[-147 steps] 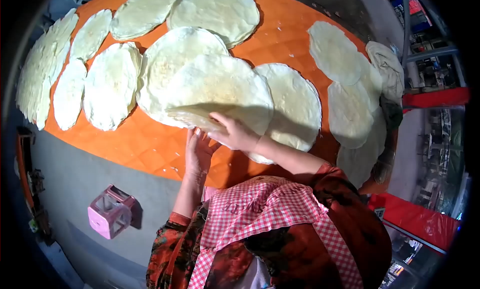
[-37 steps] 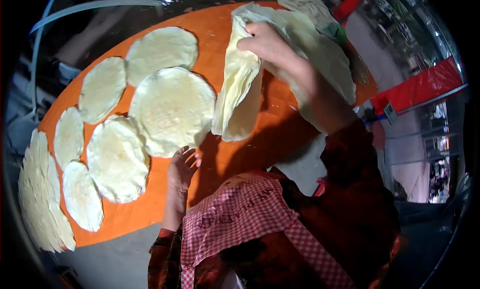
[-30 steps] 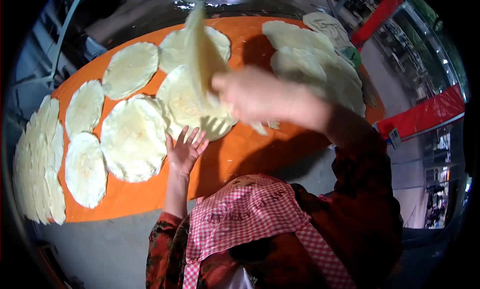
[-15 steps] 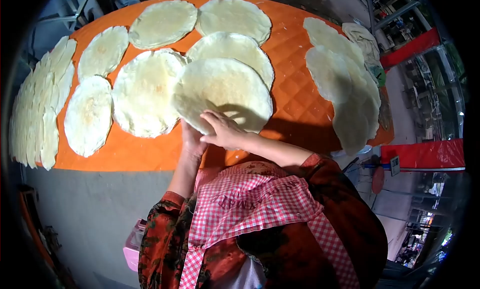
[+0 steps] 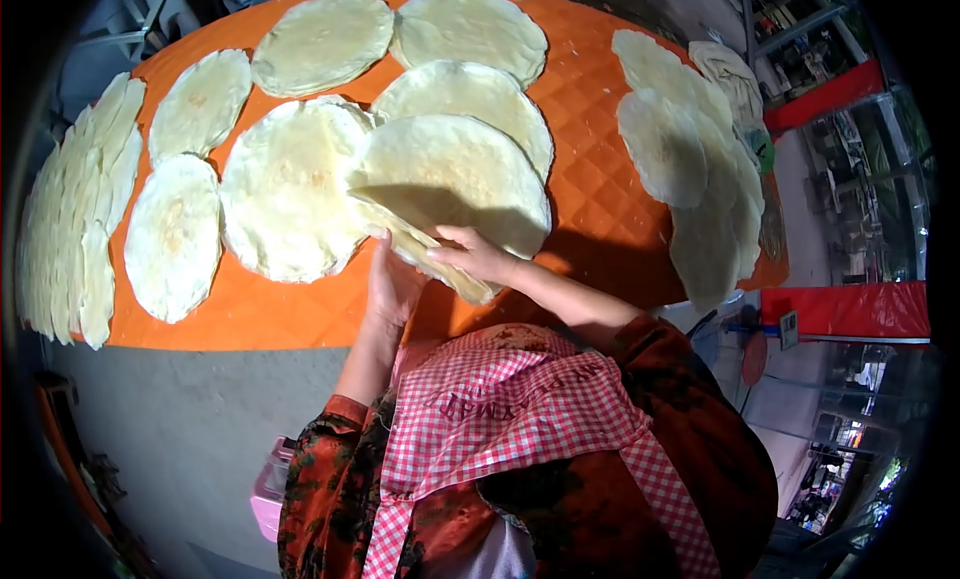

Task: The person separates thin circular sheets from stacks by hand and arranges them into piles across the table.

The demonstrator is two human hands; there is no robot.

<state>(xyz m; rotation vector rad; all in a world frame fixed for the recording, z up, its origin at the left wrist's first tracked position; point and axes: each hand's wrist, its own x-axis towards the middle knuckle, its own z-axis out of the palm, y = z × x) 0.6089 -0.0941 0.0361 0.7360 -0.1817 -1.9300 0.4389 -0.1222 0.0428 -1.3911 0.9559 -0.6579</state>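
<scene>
Right hand point(image 5: 474, 258) pinches a raised, curled near edge of flatbread point(image 5: 412, 243); left hand point(image 5: 394, 285) just left of that grip, at the same edge, its own closure cannot be told; pale round surface spreads beyond the grip, overlapping a farther round point(image 5: 468, 87); all over orange cover point(image 5: 585, 129); overlapping sheets point(image 5: 660, 149) well right of the grip.

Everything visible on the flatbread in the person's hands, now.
The flatbread is broad, thin, roughly round and pale cream with faint tan patches, and looks like soft, pliable dough. Its near edge is folded up, and a shadow crosses it. The right hand appears to pinch the fold; the left hand is at its left end. It overlaps a similar disc behind, over the orange cover. Layer count is unclear.
</scene>
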